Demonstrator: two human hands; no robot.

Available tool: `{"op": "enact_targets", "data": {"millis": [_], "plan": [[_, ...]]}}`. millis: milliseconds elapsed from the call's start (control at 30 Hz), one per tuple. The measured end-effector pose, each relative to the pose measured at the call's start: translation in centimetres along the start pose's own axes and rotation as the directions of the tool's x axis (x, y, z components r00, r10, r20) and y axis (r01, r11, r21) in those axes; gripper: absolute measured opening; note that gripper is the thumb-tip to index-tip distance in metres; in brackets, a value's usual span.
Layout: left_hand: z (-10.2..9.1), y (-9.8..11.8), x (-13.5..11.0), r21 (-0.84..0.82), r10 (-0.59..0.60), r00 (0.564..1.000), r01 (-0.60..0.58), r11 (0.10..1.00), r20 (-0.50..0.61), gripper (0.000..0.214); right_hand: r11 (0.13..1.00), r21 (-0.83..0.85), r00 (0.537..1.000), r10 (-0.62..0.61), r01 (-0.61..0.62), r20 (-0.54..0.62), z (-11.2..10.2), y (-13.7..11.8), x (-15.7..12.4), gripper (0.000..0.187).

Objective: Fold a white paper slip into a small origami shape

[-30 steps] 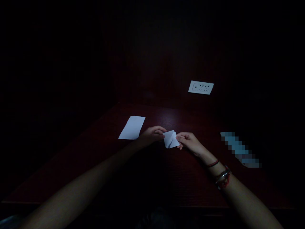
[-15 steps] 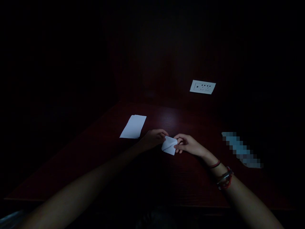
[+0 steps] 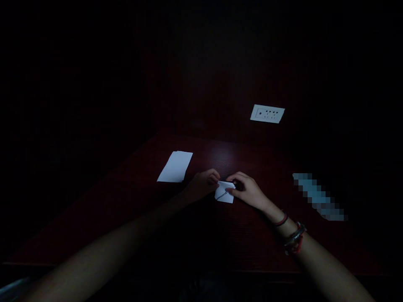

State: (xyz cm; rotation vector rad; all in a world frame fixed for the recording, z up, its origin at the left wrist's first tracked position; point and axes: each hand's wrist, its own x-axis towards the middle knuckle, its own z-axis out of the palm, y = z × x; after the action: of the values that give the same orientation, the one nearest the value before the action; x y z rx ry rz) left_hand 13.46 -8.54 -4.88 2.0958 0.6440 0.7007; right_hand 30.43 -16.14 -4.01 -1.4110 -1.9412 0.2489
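Observation:
A small folded piece of white paper lies on the dark red table in the middle of the view. My left hand pinches its left edge with curled fingers. My right hand presses on its right side, the fingers bent over the fold. Red cords and a bracelet circle my right wrist. The room is very dark.
A flat white sheet of paper lies on the table to the left of my hands. A white wall socket plate sits on the dark panel behind. A blurred pale object lies at the right.
The folded paper has come down from a raised, tilted hold to lie flatter on the table, and my right hand has moved over its right side.

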Motion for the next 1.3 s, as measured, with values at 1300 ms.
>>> {"op": "enact_targets", "data": {"millis": [1300], "plan": [[-0.7, -0.6, 0.2, -0.19, -0.094, 0.995, 0.1, 0.977, 0.044, 0.022, 0.885, 0.399, 0.971, 0.206, -0.239, 0.124, 0.3, 0.9, 0.0, 0.03]]}}
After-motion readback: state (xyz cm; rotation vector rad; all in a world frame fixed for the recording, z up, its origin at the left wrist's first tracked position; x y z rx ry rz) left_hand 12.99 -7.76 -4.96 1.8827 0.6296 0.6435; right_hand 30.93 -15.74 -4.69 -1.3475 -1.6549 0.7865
